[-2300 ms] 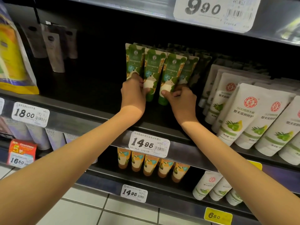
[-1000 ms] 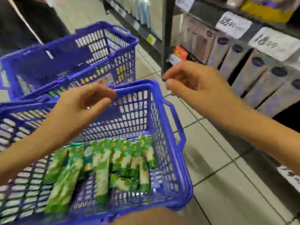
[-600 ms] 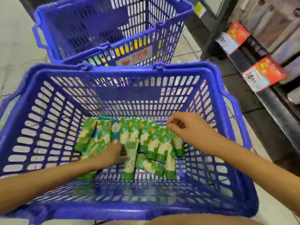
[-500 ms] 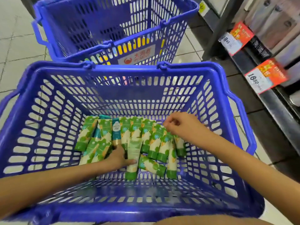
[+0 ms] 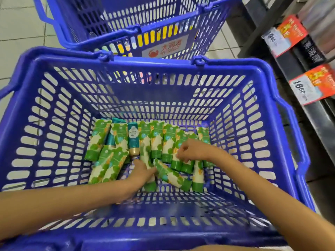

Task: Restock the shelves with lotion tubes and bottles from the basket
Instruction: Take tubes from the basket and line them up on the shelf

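A blue plastic basket (image 5: pixel 145 63) sits right below me. Several green-and-cream lotion tubes (image 5: pixel 170 140) lie side by side on its floor, along with a teal tube (image 5: pixel 133 138). My left hand (image 5: pixel 143 172) reaches in from the lower left. Its fingers are closed around one green tube (image 5: pixel 147 147) near the middle of the pile. My right hand (image 5: pixel 192 151) rests on the right-hand tubes with its fingers curled down. What it grips is hidden under the hand. One tube (image 5: pixel 171 175) lies slantwise between my hands.
A second blue basket (image 5: pixel 163 26) stands just beyond the first, touching its far rim. On the right is the dark shelf unit, with red price tags (image 5: pixel 311 86) on its low edge. Pale floor tiles (image 5: pixel 18 24) show at the upper left.
I turned from the shelf, where both hands pressed on standing tubes, down to the basket. Both hands went in, and in the last half second the left closed on a tube.
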The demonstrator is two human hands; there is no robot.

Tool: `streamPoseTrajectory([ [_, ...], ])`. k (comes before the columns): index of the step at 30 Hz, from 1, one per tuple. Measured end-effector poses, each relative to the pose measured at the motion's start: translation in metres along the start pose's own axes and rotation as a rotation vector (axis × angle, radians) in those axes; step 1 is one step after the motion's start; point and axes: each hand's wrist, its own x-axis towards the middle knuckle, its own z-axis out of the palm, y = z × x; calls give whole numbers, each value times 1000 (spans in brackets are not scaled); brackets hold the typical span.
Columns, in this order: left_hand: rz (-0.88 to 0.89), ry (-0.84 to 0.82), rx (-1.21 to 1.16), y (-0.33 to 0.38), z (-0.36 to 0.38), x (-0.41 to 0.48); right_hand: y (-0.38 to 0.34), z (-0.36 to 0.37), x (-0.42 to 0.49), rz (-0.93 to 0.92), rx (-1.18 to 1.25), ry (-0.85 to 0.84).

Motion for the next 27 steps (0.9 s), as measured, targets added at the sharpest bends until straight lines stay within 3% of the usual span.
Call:
streamPoseTrajectory([
  [3,37,-93,-353,8,-39,-2,-7,15,12,-11,-232,-118],
  [8,41,-190,-754,35,-72,5,-20,57,20,-108,-870,-12],
  [10,42,-258,-823,48,-75,7,-20,71,20,-133,-993,-13],
  [15,198,-359,-679,64,-80,4,-7,73,16,-160,-963,110],
  [22,267,-384,-572,71,-78,-1,5,88,15,-81,-902,162],
  [27,336,-379,-441,73,-75,-7,1,75,11,-87,-858,41],
])
